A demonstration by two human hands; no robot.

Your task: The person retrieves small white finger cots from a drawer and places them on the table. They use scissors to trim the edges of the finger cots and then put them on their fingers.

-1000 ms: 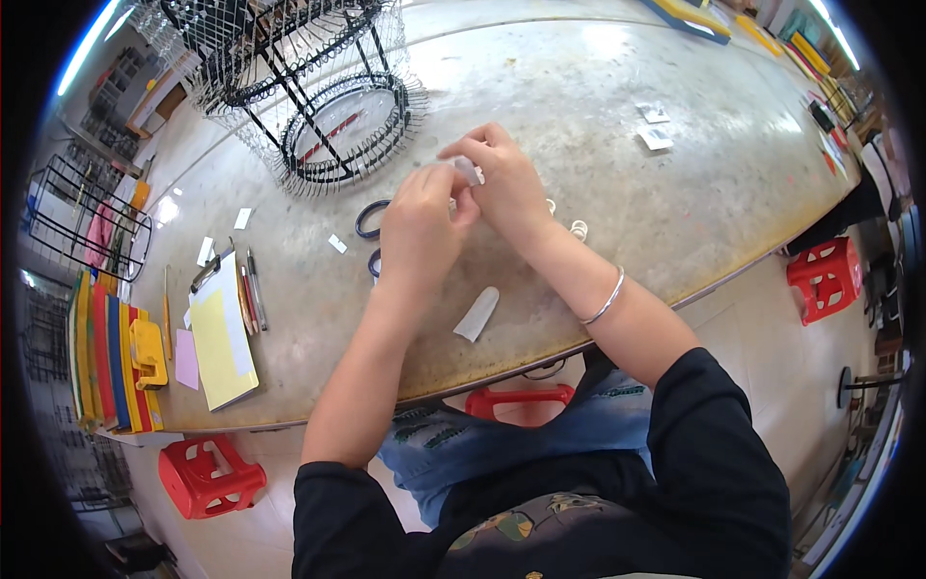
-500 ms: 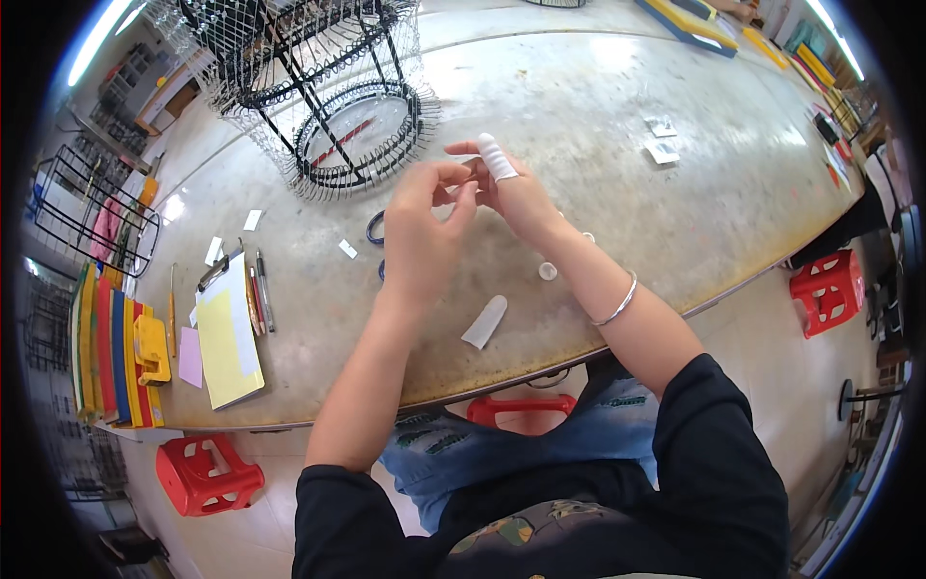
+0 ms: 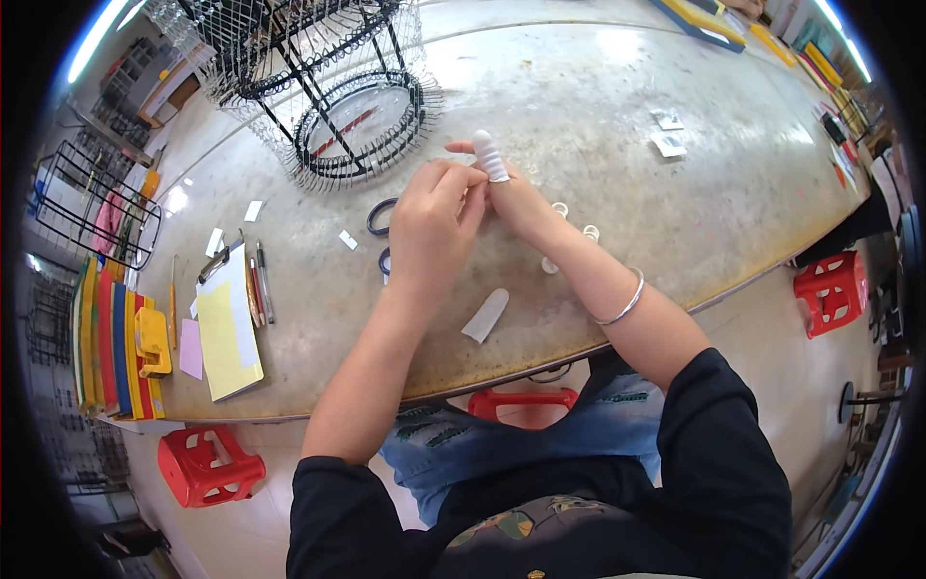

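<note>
The left hand (image 3: 436,205) pinches the lower edge of the ribbed white sleeve (image 3: 485,154), which covers one extended finger of the right hand (image 3: 519,207), whose own grip I cannot tell, while a flat white sleeve (image 3: 486,316) lies near the edge of the counter (image 3: 694,227)

Right hand (image 3: 517,200): some fingers are hiding behind the left hand (image 3: 436,210)
Scissors (image 3: 371,221): their blades are hiding there too
Rack (image 3: 316,106): the top edge is cutting it off
</note>
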